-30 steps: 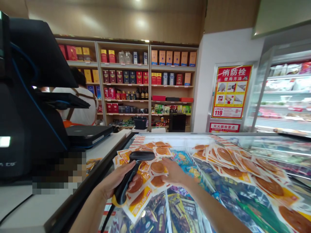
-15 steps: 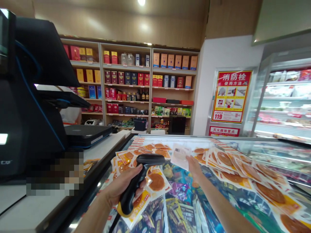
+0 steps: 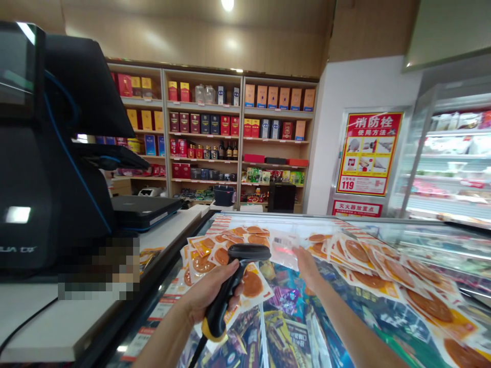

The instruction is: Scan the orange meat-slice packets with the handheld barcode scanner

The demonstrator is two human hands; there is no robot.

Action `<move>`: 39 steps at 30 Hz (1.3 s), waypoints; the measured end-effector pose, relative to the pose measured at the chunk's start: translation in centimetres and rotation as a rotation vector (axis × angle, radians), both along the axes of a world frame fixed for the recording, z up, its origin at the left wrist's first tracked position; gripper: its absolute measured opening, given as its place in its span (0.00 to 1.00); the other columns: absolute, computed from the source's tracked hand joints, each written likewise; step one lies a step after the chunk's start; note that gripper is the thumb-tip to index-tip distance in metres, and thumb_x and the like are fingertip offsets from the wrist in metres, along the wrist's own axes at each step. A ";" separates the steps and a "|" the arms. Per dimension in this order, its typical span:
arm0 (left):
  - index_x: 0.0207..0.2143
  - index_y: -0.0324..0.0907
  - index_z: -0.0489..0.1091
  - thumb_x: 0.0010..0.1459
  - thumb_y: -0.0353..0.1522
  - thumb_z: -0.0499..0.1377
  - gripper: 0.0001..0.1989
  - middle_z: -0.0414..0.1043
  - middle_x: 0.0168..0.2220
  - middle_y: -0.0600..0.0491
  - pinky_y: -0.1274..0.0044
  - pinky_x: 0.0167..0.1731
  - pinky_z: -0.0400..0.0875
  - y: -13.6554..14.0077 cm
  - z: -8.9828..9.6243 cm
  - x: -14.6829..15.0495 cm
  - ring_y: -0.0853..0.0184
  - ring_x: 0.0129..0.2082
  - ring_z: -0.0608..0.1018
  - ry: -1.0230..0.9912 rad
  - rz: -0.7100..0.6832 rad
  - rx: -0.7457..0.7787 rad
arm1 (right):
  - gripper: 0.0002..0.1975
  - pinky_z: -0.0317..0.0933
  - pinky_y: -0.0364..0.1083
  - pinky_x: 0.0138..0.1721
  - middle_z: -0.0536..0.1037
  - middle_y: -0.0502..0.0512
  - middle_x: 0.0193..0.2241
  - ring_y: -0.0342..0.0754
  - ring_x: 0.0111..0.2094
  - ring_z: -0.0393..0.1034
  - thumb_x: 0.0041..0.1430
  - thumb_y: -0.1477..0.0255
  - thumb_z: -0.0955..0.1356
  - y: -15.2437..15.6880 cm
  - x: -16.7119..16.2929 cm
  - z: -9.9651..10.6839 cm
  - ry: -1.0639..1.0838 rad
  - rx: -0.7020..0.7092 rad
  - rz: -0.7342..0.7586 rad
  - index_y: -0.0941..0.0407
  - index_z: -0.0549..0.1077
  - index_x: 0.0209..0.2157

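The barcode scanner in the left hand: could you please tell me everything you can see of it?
The scanner is a black handheld unit, plastic by its look, with a wide flat head and a yellow-orange band at the handle's base. A dark cable leaves its bottom end. The left hand grips the handle, head tilted up and pointing right. It is held over the freezer lid, toward a clear packet in the right hand, where a red glow shows.

— What did the black handheld barcode scanner with the yellow base look like?
— It stood tilted, head level and turned toward the clear plastic food packet.
— And the packet?
— It was held up, back side facing, red scan light on it.
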State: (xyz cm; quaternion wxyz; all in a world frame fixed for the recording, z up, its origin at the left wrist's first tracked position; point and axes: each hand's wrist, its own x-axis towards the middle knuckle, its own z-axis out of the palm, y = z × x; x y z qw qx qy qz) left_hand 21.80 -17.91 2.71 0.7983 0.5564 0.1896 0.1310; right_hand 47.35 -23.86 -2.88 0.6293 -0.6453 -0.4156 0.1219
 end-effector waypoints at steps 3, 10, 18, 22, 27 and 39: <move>0.26 0.39 0.59 0.47 0.46 0.49 0.17 0.60 0.18 0.58 0.82 0.15 0.55 -0.2 0.2 -0.1 0.76 0.14 0.63 -0.013 0.004 0.002 | 0.20 0.59 0.47 0.36 0.74 0.56 0.31 0.50 0.35 0.66 0.48 0.62 0.55 0.0 0.0 -0.1 -0.059 -0.012 -0.030 0.59 0.68 0.35; 0.21 0.38 0.59 0.47 0.46 0.50 0.18 0.59 0.16 0.57 0.83 0.14 0.54 -0.5 0.9 -0.4 0.77 0.13 0.62 -0.017 0.014 0.024 | 0.19 0.59 0.45 0.33 0.74 0.55 0.27 0.49 0.31 0.66 0.48 0.62 0.55 -0.5 -0.1 0.4 -0.086 -0.022 -0.089 0.60 0.68 0.32; 0.23 0.39 0.58 0.46 0.45 0.51 0.16 0.60 0.18 0.58 0.83 0.14 0.54 -0.7 0.9 -0.5 0.77 0.14 0.63 -0.031 0.004 0.070 | 0.19 0.58 0.45 0.31 0.73 0.55 0.23 0.50 0.30 0.65 0.47 0.62 0.55 -0.4 0.8 0.0 -0.195 -0.049 -0.113 0.60 0.68 0.27; 0.23 0.39 0.58 0.45 0.45 0.52 0.17 0.60 0.18 0.59 0.83 0.15 0.55 -0.6 0.7 -0.3 0.77 0.14 0.63 0.012 0.047 0.105 | 0.20 0.58 0.46 0.33 0.73 0.55 0.25 0.50 0.32 0.65 0.49 0.63 0.54 -0.5 1.0 0.5 -0.277 -0.047 -0.128 0.60 0.69 0.31; 0.24 0.40 0.57 0.44 0.47 0.51 0.18 0.59 0.17 0.59 0.84 0.13 0.53 -0.5 0.4 0.1 0.77 0.14 0.62 0.057 0.146 0.147 | 0.20 0.57 0.46 0.31 0.72 0.57 0.25 0.49 0.29 0.64 0.50 0.66 0.52 -2.2 2.0 2.9 -0.436 -0.034 -0.379 0.60 0.68 0.33; 0.18 0.39 0.58 0.42 0.48 0.52 0.20 0.58 0.13 0.58 0.84 0.12 0.52 -0.9 1.1 -0.2 0.77 0.11 0.60 0.103 0.323 0.244 | 0.21 0.53 0.50 0.43 0.69 0.61 0.41 0.51 0.42 0.61 0.47 0.75 0.53 -11.1 11.7 4.4 -0.909 -0.127 -0.872 0.62 0.66 0.41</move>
